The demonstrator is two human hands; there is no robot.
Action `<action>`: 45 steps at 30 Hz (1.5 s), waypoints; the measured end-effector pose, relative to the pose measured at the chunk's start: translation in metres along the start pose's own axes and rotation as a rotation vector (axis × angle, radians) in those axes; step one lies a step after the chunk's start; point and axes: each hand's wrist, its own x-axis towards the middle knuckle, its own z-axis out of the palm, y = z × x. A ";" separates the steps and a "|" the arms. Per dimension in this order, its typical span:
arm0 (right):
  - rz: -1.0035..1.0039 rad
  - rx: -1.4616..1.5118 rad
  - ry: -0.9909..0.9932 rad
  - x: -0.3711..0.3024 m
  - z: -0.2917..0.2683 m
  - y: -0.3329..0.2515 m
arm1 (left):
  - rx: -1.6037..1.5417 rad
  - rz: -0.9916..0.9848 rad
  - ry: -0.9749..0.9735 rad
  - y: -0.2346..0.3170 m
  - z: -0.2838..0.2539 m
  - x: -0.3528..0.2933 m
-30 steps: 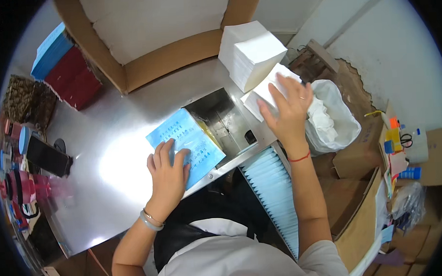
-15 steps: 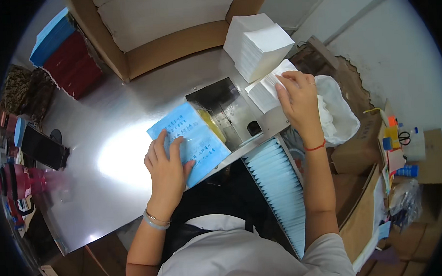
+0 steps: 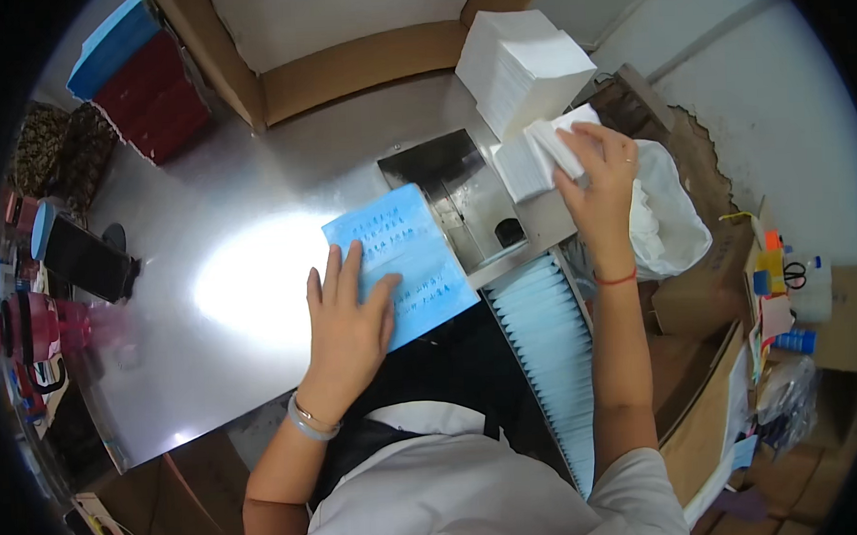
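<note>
My left hand [image 3: 349, 319] lies flat with fingers spread on a blue sheet-like packet [image 3: 413, 230] bearing dark print. The packet rests on the metal table and partly covers a dark rectangular recess [image 3: 443, 171]. Between the thumb and fingers of my right hand [image 3: 599, 179] is a wad of white folded paper sheets [image 3: 559, 147]. It tilts up from a low stack of white paper sheets [image 3: 522, 171], beside a taller white paper stack [image 3: 535, 72]. How many sheets are in the wad, I cannot tell.
A white-lined bin [image 3: 675, 218] stands right of my right hand. Pale blue pleated sheets [image 3: 542, 349] fill a channel below the table edge. A cardboard box [image 3: 363, 84] is at the back. A phone [image 3: 84, 263] and pink jug [image 3: 44, 327] stand left.
My right hand has gone from resting on the low white stack to gripping a tilted wad. The blue packet and left hand have shifted right, and the yellow patch beside the packet is hidden.
</note>
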 end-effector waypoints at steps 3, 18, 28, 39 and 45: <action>-0.223 0.000 0.151 -0.025 0.010 -0.043 | 0.049 -0.041 -0.035 -0.008 -0.008 0.006; 0.032 0.281 0.201 -0.011 0.028 -0.080 | 0.008 -0.143 -0.052 0.005 -0.008 0.003; 0.105 -0.124 -0.036 0.011 0.020 -0.025 | -0.025 -0.130 -0.179 0.003 -0.005 0.035; 0.332 0.344 0.343 0.022 0.014 -0.079 | -0.055 0.046 0.110 -0.011 0.002 0.030; 0.297 0.722 -0.409 -0.016 0.083 -0.116 | -0.270 -0.158 0.012 -0.008 -0.010 0.033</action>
